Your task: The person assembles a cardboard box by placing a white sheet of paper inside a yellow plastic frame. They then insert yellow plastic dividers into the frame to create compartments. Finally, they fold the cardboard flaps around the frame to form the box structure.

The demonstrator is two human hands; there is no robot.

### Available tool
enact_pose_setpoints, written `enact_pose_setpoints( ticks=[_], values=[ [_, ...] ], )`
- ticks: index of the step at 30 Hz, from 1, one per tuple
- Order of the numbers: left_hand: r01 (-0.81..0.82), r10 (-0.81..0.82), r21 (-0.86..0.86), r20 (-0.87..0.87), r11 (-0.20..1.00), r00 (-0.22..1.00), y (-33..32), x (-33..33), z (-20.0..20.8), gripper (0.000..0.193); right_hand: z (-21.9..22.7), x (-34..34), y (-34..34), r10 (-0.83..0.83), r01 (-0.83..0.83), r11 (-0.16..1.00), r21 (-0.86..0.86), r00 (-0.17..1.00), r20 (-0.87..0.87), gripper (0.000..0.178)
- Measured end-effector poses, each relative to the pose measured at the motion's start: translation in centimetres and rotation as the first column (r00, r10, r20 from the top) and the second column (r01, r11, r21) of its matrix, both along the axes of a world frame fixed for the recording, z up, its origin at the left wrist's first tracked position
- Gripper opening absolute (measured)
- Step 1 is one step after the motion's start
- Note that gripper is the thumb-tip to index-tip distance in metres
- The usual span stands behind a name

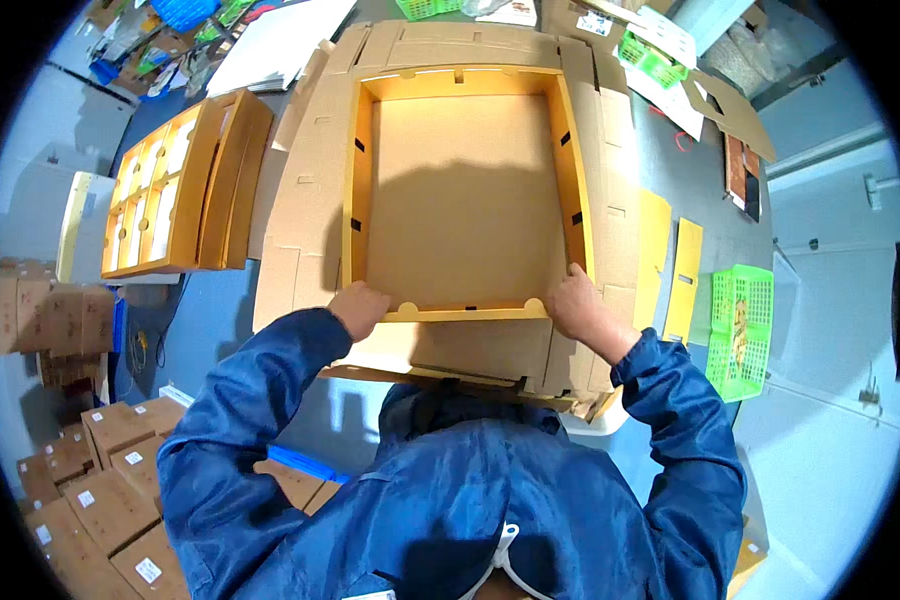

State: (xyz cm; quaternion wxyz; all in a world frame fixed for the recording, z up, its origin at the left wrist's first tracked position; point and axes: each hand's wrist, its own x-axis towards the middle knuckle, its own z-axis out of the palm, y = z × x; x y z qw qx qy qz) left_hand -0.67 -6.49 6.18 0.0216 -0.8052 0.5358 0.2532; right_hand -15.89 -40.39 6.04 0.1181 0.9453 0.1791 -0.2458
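A shallow yellow cardboard box (470, 85) lies face up in front of me, with upright walls and a plain brown bottom. Small dark slots show in its side walls, and rounded tabs stick out along the near edge. Closed around the near left corner is my left hand (361, 308). My right hand (578, 304) grips the near right corner, its thumb and fingers pinching the wall. Beneath the box is a larger brown cardboard sheet (305, 215) with folded edges and cut slots.
Yellow divided boxes (165, 190) stand on the left. Yellow cardboard strips (683, 275) and a green basket (740, 335) with small pieces are at the right. White sheets (275, 45) lie at the far left. Brown cartons (110, 500) are stacked low on the left.
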Motion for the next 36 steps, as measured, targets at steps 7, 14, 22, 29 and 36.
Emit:
enact_pose_setpoints(
  ticks=[7,14,22,29,36],
  values=[
    [0.038,-0.025,0.326,-0.044,0.945,0.999,-3.6,-0.7,-0.3,0.018,-4.2,-0.7,-2.8,-0.022,0.019,0.994,0.103,0.999,0.035,0.009],
    [-0.306,0.106,-0.631,-0.334,0.712,0.936,-8.9,-10.5,3.5,0.040,0.9,2.5,-14.5,-0.303,0.215,0.950,0.224,0.798,0.521,0.026],
    [-0.488,0.569,-0.467,0.041,0.737,0.821,-2.0,-3.8,0.9,0.059,-1.5,7.0,2.3,-0.276,0.141,0.651,0.746,0.959,0.059,0.051],
    [-0.132,0.189,-0.380,0.117,0.915,0.975,0.5,0.6,1.5,0.045,-6.0,13.7,5.9,-0.132,-0.097,0.860,0.502,0.906,0.402,0.062],
    [-0.274,0.335,-0.676,-0.042,0.684,0.941,4.4,21.1,-0.7,0.027,-5.8,13.1,9.8,-0.364,0.173,0.866,0.469,0.861,0.355,0.064]
  ],
)
